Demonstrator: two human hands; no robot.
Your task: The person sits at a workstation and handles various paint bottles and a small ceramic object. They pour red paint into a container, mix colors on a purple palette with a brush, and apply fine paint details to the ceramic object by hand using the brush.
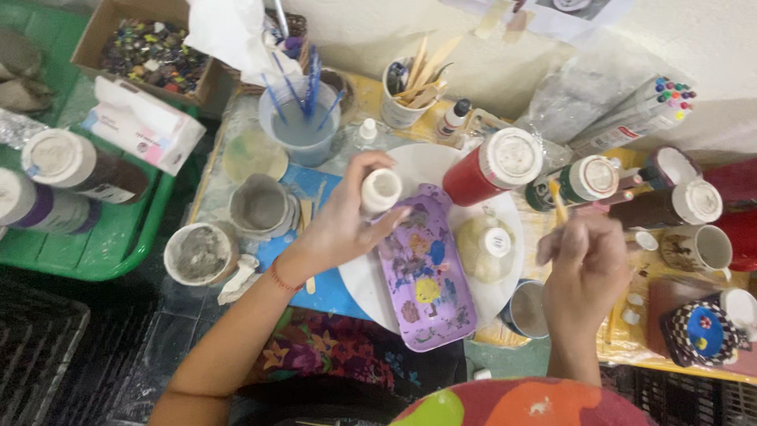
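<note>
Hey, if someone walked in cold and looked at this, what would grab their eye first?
Probably the purple tray smeared with paint, lying on a round white board at the centre. The left hand holds a small white bottle over it, and the right hand grips a brush. Just behind them a big red paint bottle lies on its side.

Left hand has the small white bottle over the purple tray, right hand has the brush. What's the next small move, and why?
Probably tip the small white bottle to drop paint on the purple tray. The left hand holds it right above the tray's upper end, and the right hand holds its brush off to the side, clear of the tray.
</note>
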